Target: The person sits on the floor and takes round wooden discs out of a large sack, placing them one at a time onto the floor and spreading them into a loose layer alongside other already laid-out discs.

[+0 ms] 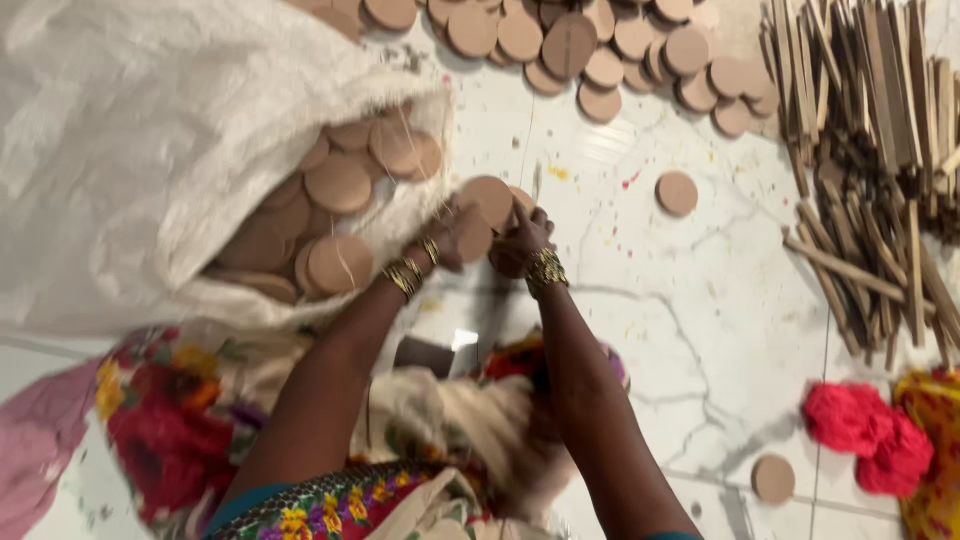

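Head view: both hands meet over the white marble floor, just beside the mouth of a white woven sack (130,130). The left hand (450,235) and the right hand (520,240) together hold a few round brown wooden discs (488,200), fingers closed around them; the grip of each hand is clenched on these discs, though the blur hides how many there are. Gold bangles circle both wrists.

The sack lies on its side toward the far left corner of the floor, and its open mouth still shows many discs (340,185) piled within. Along the far edge of the floor a loose heap of discs (600,45) is spread flat. One single disc (677,192) lies apart, between that heap and the hands, and another lone disc (773,477) rests near the near right corner. A bundle of thin wooden sticks (870,130) fills the far right side, and a red cloth bunch (865,425) sits below it.

As a judgement, the work looks partly done: a good share of discs lies out on the floor, yet the sack remains far from emptied.
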